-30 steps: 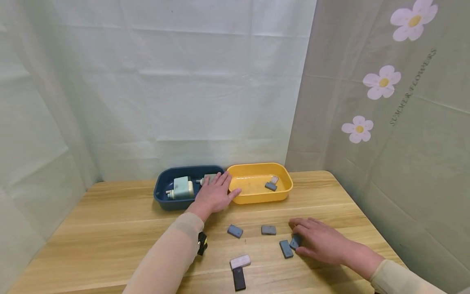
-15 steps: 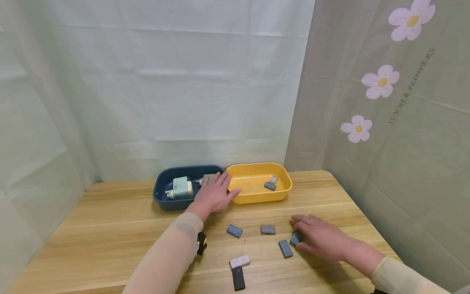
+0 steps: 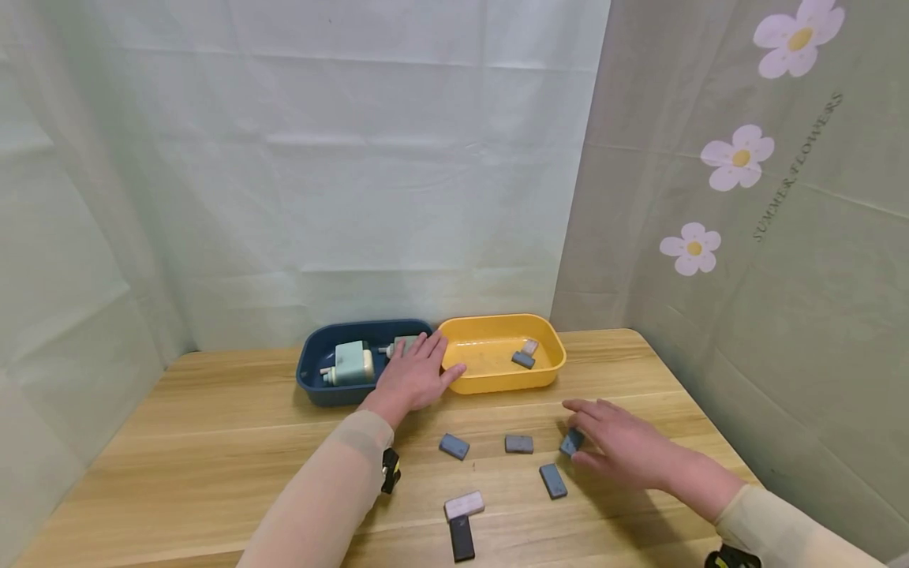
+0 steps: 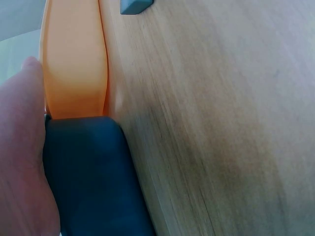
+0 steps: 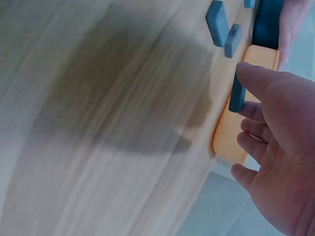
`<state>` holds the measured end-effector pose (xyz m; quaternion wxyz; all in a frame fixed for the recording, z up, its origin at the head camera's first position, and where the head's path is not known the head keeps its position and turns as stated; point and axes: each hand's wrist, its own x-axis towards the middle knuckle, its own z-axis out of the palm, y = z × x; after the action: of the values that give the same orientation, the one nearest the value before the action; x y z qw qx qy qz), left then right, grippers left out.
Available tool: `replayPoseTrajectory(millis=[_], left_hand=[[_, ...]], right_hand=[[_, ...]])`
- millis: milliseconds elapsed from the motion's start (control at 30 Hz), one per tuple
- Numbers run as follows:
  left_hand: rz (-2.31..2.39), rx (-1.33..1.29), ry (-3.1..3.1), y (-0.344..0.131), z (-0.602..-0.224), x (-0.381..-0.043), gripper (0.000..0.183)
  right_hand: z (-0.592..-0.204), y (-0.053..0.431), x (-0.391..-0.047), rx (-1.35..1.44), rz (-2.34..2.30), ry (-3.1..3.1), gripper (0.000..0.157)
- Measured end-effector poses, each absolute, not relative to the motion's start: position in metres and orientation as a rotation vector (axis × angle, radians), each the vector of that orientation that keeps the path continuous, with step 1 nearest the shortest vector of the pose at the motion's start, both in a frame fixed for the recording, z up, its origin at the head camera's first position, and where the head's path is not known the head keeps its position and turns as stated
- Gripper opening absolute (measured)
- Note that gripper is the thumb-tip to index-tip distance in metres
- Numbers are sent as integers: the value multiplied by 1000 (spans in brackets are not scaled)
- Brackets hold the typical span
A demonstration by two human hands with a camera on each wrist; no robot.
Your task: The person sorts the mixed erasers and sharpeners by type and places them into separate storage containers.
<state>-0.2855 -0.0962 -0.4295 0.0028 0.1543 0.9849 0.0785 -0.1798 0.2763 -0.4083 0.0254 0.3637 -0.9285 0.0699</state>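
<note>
My right hand [image 3: 625, 448] pinches a small blue-grey rectangular block [image 5: 237, 93] between thumb and fingertips, raised over the table in the right wrist view. Its other fingers are loosely bent. With fingers spread, my left hand [image 3: 412, 375] rests where the dark blue bin [image 3: 334, 397] meets the yellow bin [image 3: 507, 384]. Nearest the right hand on the wood lie another blue-grey block [image 3: 553, 480] and a grey one [image 3: 519, 444]. A bluish block [image 3: 454, 446] lies farther left. In the yellow bin are a dark grey block [image 3: 523, 360] and a pale pink one [image 3: 530, 347].
A pale blue pump bottle [image 3: 351, 363] lies in the dark blue bin, and a greyish one [image 3: 405, 344] is partly hidden by the left hand. Toward the front, a whitish block [image 3: 465, 505] touches a black block [image 3: 462, 539]. Curtains stand behind and right of the table.
My right hand has lifted its blue-grey block away from the neighbouring block and moved slightly up and toward the bins. The left hand has stayed in place.
</note>
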Motion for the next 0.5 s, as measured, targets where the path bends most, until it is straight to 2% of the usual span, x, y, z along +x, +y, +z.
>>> replayPoseTrajectory(millis=[200,500], left_hand=[[238,481,3091,-96,-429,-286,89],[230,481,3093,-96,-430,-286,90]], right_hand=[[-404,272,-185,1104,210,-2847,34],[-396,264,-196,1122,148,-2785,37]])
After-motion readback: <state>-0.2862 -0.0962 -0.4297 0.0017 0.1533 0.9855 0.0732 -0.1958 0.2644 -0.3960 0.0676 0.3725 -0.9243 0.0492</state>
